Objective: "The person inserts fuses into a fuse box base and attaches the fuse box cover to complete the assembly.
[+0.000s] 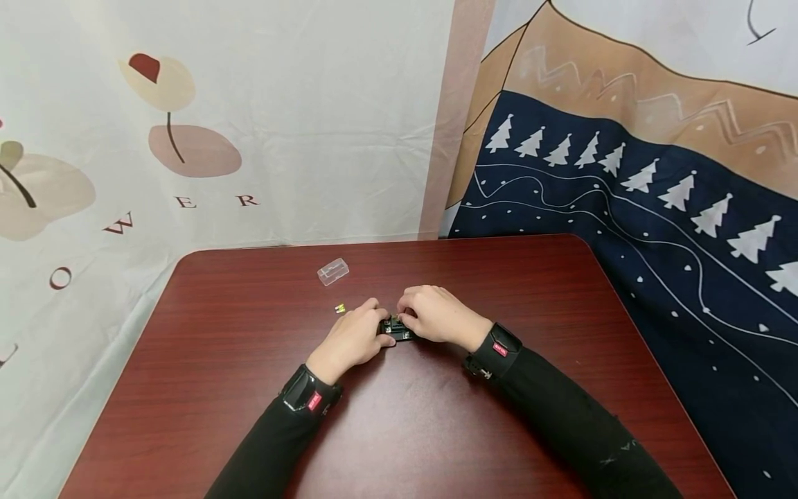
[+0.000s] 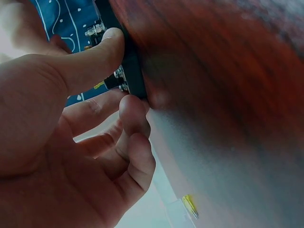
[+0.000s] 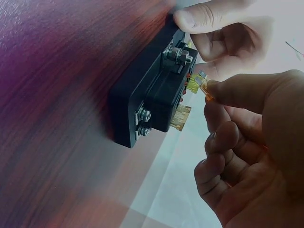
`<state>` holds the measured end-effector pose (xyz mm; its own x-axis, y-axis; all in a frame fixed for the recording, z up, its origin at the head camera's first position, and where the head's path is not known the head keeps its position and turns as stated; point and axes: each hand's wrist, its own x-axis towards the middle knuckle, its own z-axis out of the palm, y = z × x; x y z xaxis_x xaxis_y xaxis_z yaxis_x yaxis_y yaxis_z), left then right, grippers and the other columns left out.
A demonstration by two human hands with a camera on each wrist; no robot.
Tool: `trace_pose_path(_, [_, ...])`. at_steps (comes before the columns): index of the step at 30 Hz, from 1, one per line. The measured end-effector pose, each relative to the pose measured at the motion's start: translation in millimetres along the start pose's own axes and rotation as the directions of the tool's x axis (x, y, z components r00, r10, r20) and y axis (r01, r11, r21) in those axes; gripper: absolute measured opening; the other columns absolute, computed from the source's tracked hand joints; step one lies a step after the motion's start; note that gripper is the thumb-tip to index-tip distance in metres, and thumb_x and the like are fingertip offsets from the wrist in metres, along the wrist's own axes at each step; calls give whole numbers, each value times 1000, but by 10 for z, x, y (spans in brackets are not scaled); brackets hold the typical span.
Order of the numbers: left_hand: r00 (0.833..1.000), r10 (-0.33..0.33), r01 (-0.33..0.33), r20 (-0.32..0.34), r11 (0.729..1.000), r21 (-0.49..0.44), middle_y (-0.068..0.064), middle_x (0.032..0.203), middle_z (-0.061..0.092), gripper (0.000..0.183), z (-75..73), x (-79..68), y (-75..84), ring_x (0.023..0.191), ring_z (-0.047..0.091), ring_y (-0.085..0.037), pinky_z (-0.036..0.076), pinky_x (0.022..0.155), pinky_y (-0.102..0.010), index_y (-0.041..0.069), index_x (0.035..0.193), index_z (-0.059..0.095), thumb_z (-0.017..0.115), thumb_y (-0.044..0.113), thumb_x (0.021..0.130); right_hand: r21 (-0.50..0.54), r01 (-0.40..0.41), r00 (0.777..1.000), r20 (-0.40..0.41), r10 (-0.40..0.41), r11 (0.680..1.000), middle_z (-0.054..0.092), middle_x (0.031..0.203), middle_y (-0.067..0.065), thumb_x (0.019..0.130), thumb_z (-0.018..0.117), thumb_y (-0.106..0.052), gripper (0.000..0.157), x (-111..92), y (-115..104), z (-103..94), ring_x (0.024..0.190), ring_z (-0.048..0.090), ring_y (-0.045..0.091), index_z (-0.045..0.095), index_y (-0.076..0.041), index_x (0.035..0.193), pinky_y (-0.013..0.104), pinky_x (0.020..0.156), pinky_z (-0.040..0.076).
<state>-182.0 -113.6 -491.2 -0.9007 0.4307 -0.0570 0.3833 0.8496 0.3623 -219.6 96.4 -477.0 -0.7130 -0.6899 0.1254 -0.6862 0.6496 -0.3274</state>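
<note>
A black fuse block (image 1: 399, 330) with metal terminal screws lies on the table between the two hands. My left hand (image 1: 354, 335) grips its left end, with the thumb on the near side and fingers at the far side. Over the block, my right hand (image 1: 439, 315) pinches an orange blade fuse (image 3: 204, 87) between thumb and forefinger, its metal prongs pointing at the block. A tan blade fuse (image 3: 180, 118) and a yellow blade fuse (image 3: 193, 84) stand in the block's slots. Small red dots run along its top.
Beyond the left hand, loose yellow blade fuses (image 1: 339, 308) lie on the red-brown table (image 1: 262, 374). A clear plastic box (image 1: 333, 272) sits farther back. Printed cloths (image 1: 337, 125) hang behind the table and down its right side.
</note>
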Motion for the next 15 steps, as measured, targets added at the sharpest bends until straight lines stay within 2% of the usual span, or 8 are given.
trace_pose_path(15, [1000,-5,5,6,1000,1,-2,111,61,43,5,6,-3,86,69,-28,57,72,-45,12,122,76,82,40,89,-14,31,999,23,-31,999,67,89,-9,97,70,-23,12,13,-7,27,74,61,6,82,-19,100,31,65,53])
